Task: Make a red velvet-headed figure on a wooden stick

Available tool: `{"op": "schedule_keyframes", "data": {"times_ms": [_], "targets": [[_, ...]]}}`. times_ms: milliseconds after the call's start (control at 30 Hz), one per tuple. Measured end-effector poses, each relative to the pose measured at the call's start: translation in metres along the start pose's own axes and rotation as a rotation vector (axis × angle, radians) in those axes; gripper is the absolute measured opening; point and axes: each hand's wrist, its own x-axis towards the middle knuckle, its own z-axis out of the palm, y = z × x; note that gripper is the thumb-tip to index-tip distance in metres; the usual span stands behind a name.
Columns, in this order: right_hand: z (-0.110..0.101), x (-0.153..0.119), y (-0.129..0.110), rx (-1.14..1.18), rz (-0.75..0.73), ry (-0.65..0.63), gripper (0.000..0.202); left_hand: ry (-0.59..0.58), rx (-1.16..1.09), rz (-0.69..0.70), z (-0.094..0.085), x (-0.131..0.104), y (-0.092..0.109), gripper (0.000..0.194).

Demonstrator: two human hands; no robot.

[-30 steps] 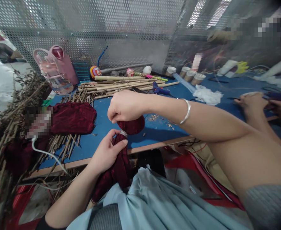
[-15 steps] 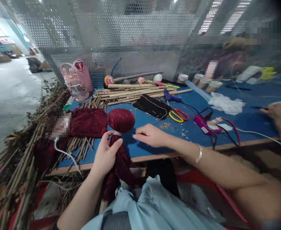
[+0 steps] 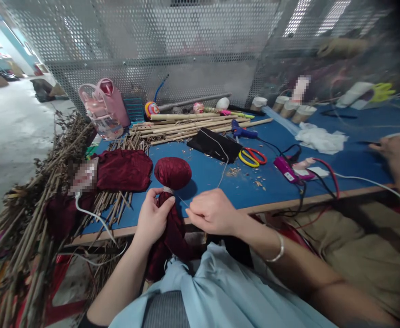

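Note:
A dark red cloth bundle [image 3: 173,173] with a rounded, stuffed head stands upright at the table's front edge. Pale string is wound round its neck just below the head. My left hand [image 3: 154,216] is closed round the cloth at that neck, thumb in front. My right hand [image 3: 213,212], curled into a fist to the right of it, pinches the string [image 3: 183,201], which runs taut from the neck. More of the string trails from behind this hand towards a black cloth [image 3: 215,146]. The loose cloth below the neck hangs towards my lap.
Yellow-and-red scissors [image 3: 252,157], a blue glue gun [image 3: 243,130] and a purple power strip [image 3: 286,171] lie on the blue table. Wooden sticks [image 3: 186,127] lie behind. Dry stalks [image 3: 46,200] and dark red fabric [image 3: 124,171] are at left. Another person's hand [image 3: 399,152] is at far right.
My right hand has moved down and slightly right, drawing the string at a downward slant. My left hand keeps its hold on the neck. The view has shifted slightly.

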Motion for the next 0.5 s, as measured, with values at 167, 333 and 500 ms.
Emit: {"op": "schedule_keyframes", "data": {"times_ms": [167, 333, 500], "targets": [[-0.053, 0.048, -0.006, -0.295, -0.227, -0.561, 0.021, -0.17, 0.02, -0.013, 0.013, -0.003, -0.007, 0.026], [-0.059, 0.093, -0.004, -0.373, -0.33, -0.745, 0.022, -0.274, -0.012, 0.023, 0.028, -0.006, -0.008, 0.026], [-0.047, 0.121, 0.027, -0.119, -0.223, -0.898, 0.017, -0.365, -0.016, -0.048, 0.03, -0.016, -0.004, 0.023]]}}
